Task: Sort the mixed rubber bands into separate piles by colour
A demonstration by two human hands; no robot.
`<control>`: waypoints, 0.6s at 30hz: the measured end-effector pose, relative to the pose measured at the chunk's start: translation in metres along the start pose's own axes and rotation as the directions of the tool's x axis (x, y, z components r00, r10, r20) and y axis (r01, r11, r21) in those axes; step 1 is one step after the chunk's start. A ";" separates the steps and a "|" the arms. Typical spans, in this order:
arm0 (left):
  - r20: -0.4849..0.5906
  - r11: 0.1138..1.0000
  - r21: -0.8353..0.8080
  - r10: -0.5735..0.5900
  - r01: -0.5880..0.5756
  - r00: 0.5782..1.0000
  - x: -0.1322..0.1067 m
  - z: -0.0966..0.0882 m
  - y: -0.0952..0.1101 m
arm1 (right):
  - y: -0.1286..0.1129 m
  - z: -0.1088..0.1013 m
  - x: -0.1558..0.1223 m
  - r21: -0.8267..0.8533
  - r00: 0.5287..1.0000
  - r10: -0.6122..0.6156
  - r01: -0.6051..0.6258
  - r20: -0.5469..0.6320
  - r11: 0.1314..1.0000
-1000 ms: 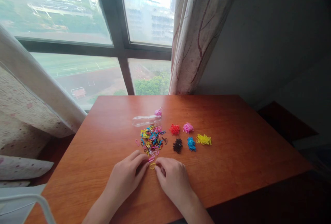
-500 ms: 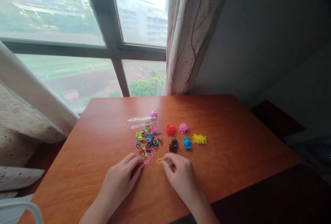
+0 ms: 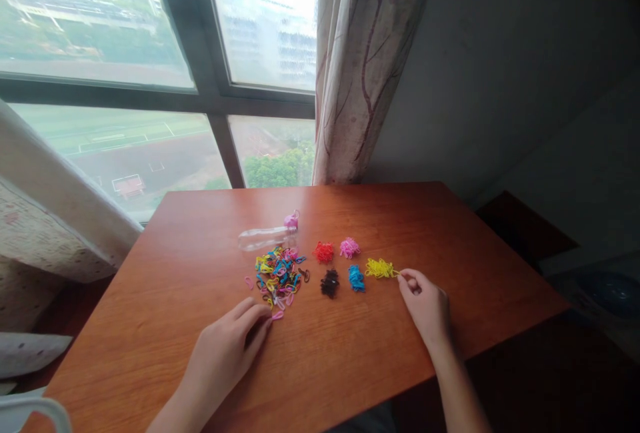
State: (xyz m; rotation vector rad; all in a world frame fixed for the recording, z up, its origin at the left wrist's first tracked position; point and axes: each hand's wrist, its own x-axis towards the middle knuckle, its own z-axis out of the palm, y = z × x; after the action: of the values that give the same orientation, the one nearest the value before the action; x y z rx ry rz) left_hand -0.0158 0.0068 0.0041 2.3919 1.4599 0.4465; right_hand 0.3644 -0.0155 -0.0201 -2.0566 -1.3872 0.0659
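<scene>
My left hand (image 3: 235,336) rests at the near edge of a mixed pile (image 3: 279,276) of small plastic loops, which look like stitch markers. Its thumb and fingertips are closed on a pink stitch marker (image 3: 278,316). Off to the right, my right hand (image 3: 426,300) pinches a yellow stitch marker (image 3: 396,273) at the right edge of the yellow pile (image 3: 379,268). Other single-colour piles lie between the hands and beyond: black (image 3: 329,283), blue (image 3: 357,278), red (image 3: 324,252) and pink (image 3: 350,247).
A clear bottle (image 3: 263,238) lies on its side behind the mixed pile, beside a pink cap (image 3: 291,220). The brown wooden table (image 3: 165,286) stands against a window with curtains (image 3: 350,66). A white curved rail (image 3: 45,406) shows at the lower left.
My right hand has carried the yellow stitch marker from beside the mixed pile rightward to the yellow pile. My left hand keeps its place at the pink one. The view has shifted slightly.
</scene>
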 end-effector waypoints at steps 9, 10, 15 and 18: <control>-0.050 0.994 -0.105 0.001 -0.007 0.999 0.000 -0.003 0.000 | -0.018 0.002 -0.004 -0.002 1.000 0.012 -0.012 -0.009 1.000; -0.057 0.992 -0.127 0.000 -0.007 0.998 0.001 -0.003 0.000 | -0.021 0.002 -0.007 0.008 1.000 0.006 -0.006 -0.019 1.000; -0.059 0.976 -0.216 -0.016 0.003 0.998 0.002 -0.006 0.002 | -0.053 0.009 -0.025 0.110 0.994 -0.112 0.110 0.008 0.988; -0.056 0.970 -0.243 0.005 -0.018 0.998 0.006 -0.007 0.006 | -0.077 0.018 -0.039 0.178 0.974 -0.212 0.195 0.080 0.965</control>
State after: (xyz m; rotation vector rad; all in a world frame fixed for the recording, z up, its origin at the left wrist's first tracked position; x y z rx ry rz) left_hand -0.0112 0.0105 0.0132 2.2104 1.3281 0.6589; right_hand 0.2780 -0.0223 -0.0052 -1.7835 -1.5899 0.1927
